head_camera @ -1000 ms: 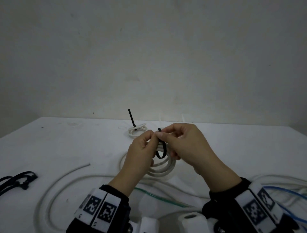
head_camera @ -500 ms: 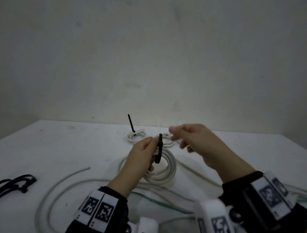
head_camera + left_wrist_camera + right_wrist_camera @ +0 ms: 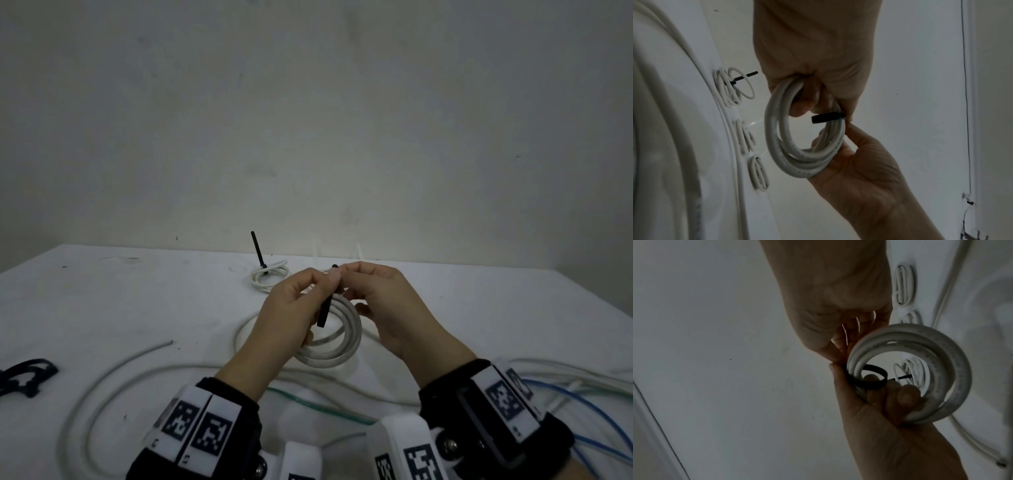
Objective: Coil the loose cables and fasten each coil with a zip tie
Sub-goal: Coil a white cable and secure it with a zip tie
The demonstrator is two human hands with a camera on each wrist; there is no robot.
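A white cable coil (image 3: 346, 342) hangs above the table in my left hand (image 3: 322, 284), whose fingers curl through it. A black zip tie (image 3: 323, 310) wraps one side of the coil, with its free end hanging down inside the ring. My right hand (image 3: 356, 274) pinches the tie's upper end against the left thumb. In the left wrist view the tie (image 3: 827, 117) crosses the coil (image 3: 774, 134) between my left hand (image 3: 818, 97) and my right hand (image 3: 855, 138). The right wrist view shows the tie as a loop (image 3: 865, 378) around the coil (image 3: 920, 369).
A small coil fastened with a black tie (image 3: 269, 275) lies at the back, with two more coils (image 3: 745, 136) beside it. Spare black zip ties (image 3: 27, 375) lie at the far left. Loose white cable (image 3: 102, 387), a green one (image 3: 308, 404) and blue ones (image 3: 565, 394) cross the near table.
My right hand let go of the tie and swung out to the right, then came back to pinch its upper end. The left hand kept holding the coil.
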